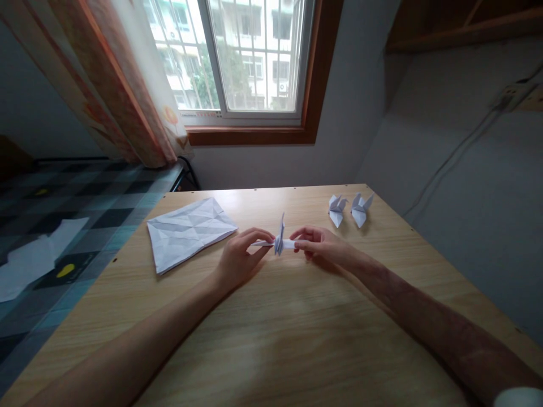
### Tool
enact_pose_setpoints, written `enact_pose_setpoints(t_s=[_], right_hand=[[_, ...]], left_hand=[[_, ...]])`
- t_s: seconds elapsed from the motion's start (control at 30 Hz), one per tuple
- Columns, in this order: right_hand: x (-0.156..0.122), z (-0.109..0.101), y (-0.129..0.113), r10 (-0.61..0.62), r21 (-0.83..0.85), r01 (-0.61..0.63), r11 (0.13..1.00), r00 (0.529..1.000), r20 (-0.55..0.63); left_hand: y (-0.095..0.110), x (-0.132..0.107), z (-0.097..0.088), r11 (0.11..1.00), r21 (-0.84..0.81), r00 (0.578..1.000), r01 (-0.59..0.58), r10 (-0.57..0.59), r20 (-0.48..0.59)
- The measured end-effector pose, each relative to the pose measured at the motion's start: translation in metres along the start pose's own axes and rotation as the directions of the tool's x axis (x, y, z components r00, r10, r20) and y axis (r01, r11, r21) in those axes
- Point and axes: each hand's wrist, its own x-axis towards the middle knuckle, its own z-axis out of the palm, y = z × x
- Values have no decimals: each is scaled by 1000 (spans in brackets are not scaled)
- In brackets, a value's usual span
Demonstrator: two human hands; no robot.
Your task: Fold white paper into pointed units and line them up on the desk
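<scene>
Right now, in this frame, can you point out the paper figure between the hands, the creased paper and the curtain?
Paper figure (279,241): head view, its upright folded middle.
Creased paper (192,233): head view, middle of its top face.
Curtain (112,85): head view, fabric about halfway down.

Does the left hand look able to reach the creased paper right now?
Probably yes: the left hand is near the creased paper with nothing visible between them, though it holds the folded piece.
</scene>
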Motion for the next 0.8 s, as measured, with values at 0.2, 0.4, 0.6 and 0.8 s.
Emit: enact_pose_setpoints(t_s=[0.2, 0.4, 0.6, 0.8], right_hand=[[6, -10, 6, -68, -27, 66, 997, 993, -95], [12, -33, -1, 41, 70, -15, 997, 918, -394], [11, -38, -6, 209, 80, -199, 977, 796, -568], [5, -43, -11, 171, -272, -377, 886, 808, -564]], left_hand=[[-8, -1, 2, 983, 184, 999, 7, -14, 41], [-17, -6, 2, 923, 368, 980, 112, -164, 112], [-10, -5, 1, 919, 376, 963, 120, -200, 181], [-4, -3, 0, 921, 370, 949, 122, -217, 228]])
